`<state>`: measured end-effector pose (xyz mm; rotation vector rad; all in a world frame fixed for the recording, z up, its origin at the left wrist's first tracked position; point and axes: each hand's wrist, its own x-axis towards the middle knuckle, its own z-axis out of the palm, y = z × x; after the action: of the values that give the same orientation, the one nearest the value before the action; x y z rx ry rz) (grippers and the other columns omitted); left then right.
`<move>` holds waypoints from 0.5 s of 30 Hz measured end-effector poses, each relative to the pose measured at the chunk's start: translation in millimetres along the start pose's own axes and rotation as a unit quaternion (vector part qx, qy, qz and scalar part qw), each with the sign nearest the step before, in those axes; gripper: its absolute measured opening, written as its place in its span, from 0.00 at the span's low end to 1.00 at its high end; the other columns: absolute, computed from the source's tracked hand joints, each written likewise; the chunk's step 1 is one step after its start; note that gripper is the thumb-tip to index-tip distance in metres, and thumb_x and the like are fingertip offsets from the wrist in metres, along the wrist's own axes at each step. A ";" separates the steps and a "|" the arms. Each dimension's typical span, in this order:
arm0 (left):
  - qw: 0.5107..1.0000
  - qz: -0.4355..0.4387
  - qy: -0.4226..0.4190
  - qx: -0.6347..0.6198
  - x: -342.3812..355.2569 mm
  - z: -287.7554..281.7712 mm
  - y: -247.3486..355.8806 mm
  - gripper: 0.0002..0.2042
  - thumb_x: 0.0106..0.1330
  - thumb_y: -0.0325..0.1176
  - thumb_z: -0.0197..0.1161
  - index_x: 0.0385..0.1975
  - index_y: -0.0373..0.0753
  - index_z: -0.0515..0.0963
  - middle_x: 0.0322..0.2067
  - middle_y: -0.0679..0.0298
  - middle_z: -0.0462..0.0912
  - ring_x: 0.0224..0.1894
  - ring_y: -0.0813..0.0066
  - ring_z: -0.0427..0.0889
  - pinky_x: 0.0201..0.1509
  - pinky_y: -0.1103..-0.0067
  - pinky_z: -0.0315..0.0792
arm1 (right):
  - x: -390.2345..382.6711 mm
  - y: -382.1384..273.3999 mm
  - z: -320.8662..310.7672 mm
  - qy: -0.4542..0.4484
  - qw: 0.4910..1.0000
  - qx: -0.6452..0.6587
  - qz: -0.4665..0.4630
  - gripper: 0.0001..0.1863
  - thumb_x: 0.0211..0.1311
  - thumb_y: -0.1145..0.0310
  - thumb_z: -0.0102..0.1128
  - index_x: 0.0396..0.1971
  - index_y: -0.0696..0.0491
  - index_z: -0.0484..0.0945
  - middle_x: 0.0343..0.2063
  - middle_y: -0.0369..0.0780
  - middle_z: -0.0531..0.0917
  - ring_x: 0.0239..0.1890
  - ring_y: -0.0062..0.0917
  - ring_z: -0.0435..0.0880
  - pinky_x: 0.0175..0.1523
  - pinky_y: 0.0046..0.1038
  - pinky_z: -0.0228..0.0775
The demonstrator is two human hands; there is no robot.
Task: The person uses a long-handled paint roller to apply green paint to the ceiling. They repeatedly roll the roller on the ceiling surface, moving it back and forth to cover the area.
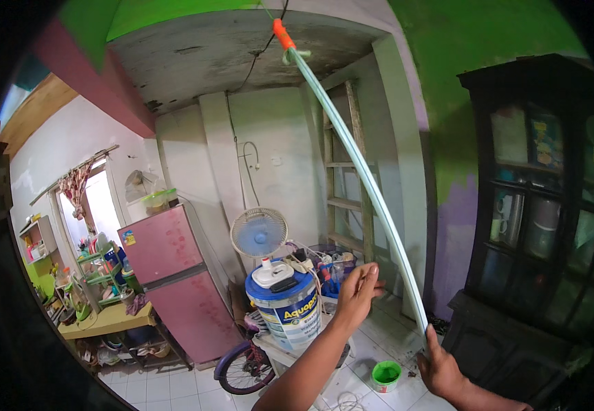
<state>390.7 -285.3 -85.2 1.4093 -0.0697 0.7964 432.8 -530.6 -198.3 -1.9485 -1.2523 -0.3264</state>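
Observation:
My right hand [439, 366] is closed round the lower end of a long pale pole [358, 157]. The pole slants up leftward to an orange handle [283, 34] fastened at its top, with a thin green piece above that near the ceiling edge and a hanging dark cable. My left hand [360, 289] is raised left of the pole, holding nothing, fingers loosely bent and apart. Behind it stands a blue-lidded bucket [290, 318] carrying a white appliance [269, 275].
A pink fridge [160, 250], cluttered counter [105, 322] and purple bicycle [245, 370] are leftward. Behind are a fan [259, 233] and wooden ladder [345, 203]. A dark glass cabinet [540, 267] stands right. A green paint tub [386, 375] sits on the tiled floor.

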 end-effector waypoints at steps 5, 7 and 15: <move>0.999 0.014 -0.042 -0.004 8.0 36.0 -0.3 0.16 0.74 0.43 0.54 0.50 0.36 0.73 0.41 0.69 0.77 0.40 0.82 0.78 0.41 0.83 0.75 | -69.2 27.1 5.2 -0.044 0.998 -0.010 0.049 0.42 0.61 0.71 0.62 0.70 0.56 0.48 0.34 0.58 0.80 0.34 0.54 0.82 0.38 0.45 0.76; 0.996 0.011 -0.064 0.059 11.3 35.3 -5.9 0.13 0.75 0.40 0.52 0.49 0.39 0.74 0.44 0.70 0.76 0.43 0.79 0.79 0.41 0.82 0.74 | -86.3 26.8 10.5 -0.031 0.997 -0.005 0.074 0.38 0.62 0.74 0.60 0.70 0.55 0.53 0.36 0.55 0.81 0.36 0.51 0.83 0.40 0.40 0.75; 0.996 0.090 0.003 0.028 34.8 57.7 -0.2 0.15 0.72 0.38 0.58 0.48 0.33 0.71 0.36 0.62 0.79 0.35 0.76 0.81 0.38 0.80 0.77 | -42.8 24.4 12.7 -0.050 0.998 0.021 0.028 0.44 0.60 0.69 0.63 0.71 0.55 0.45 0.34 0.60 0.80 0.33 0.56 0.81 0.39 0.46 0.75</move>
<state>440.1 -321.0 -56.5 1.4679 -0.1714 0.9577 430.6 -554.5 -243.2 -1.9812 -1.2547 -0.1747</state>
